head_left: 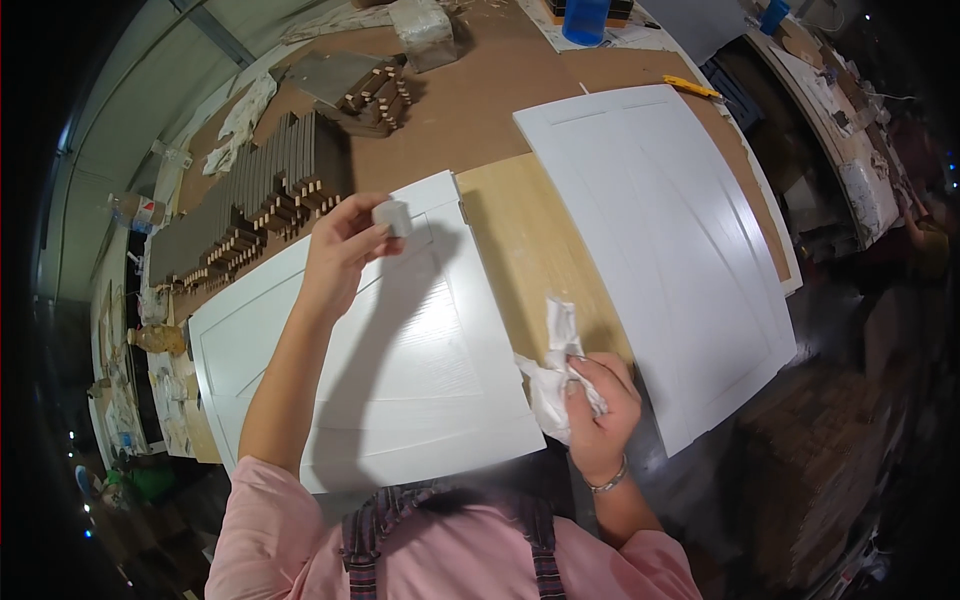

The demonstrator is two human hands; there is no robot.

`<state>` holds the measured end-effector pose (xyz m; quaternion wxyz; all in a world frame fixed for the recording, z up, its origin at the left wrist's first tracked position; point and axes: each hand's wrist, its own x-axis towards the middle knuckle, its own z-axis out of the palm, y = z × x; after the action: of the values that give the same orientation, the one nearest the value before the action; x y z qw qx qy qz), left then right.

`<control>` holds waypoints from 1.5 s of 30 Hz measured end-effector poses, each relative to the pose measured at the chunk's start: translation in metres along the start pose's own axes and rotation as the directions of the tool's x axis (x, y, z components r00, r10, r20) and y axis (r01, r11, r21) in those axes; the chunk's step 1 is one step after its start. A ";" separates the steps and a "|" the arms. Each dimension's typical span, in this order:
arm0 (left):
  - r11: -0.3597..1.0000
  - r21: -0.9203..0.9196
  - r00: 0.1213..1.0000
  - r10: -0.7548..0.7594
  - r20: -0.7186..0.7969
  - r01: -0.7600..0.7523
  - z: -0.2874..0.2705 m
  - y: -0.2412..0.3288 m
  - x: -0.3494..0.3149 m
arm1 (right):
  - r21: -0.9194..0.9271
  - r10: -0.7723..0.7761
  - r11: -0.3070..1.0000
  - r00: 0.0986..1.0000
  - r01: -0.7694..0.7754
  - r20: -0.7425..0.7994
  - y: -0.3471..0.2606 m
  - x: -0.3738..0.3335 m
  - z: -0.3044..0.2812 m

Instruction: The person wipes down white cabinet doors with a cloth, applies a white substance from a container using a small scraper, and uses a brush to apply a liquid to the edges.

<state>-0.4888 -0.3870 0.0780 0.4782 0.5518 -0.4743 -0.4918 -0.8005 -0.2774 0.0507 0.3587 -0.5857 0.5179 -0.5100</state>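
Observation:
My left hand (345, 250) pinches a small pale grey block (394, 218) between thumb and fingers. It hangs above a white framed cabinet door (400, 350), and the arm casts a long shadow across that door. Whether the block touches the surface, I cannot tell. Lower down, my right hand (605, 405) is closed around a crumpled white cloth (551, 385), near the door's right edge. A second white panel (660, 230) with a raised border lies to the right, tilted away from the first.
Bare light wood board (535, 240) shows between the two white pieces. Stacked grey-brown slats (250, 195) with protruding dowels stand at far left, with a smaller pile (365, 95) behind. A yellow utility knife (692, 87) and a blue cup (584, 22) lie toward the back right.

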 end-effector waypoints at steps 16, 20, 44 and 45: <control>0.854 -0.465 0.832 -0.071 -0.550 -0.235 -0.143 -0.015 -0.263 | 0.093 -0.443 0.838 0.572 0.537 0.691 -0.047 -0.046 0.202; 0.864 -0.437 0.718 -0.136 -0.683 -0.252 -0.211 -0.031 -0.328 | -0.055 -0.399 0.800 0.599 0.597 0.694 -0.056 -0.070 0.226; 0.380 0.716 0.483 0.546 -0.685 0.586 -0.627 -0.158 -0.424 | -0.507 -0.351 0.595 0.769 0.624 0.534 -0.109 -0.189 0.413; 0.383 0.719 0.486 0.546 -0.682 0.580 -0.633 -0.159 -0.421 | -0.512 -0.351 0.593 0.772 0.621 0.530 -0.109 -0.189 0.414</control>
<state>0.1228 0.0848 -0.0052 0.2428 0.8847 -0.3363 0.2129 -0.3628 -0.1154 0.0194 0.0615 -0.8794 0.4008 -0.2493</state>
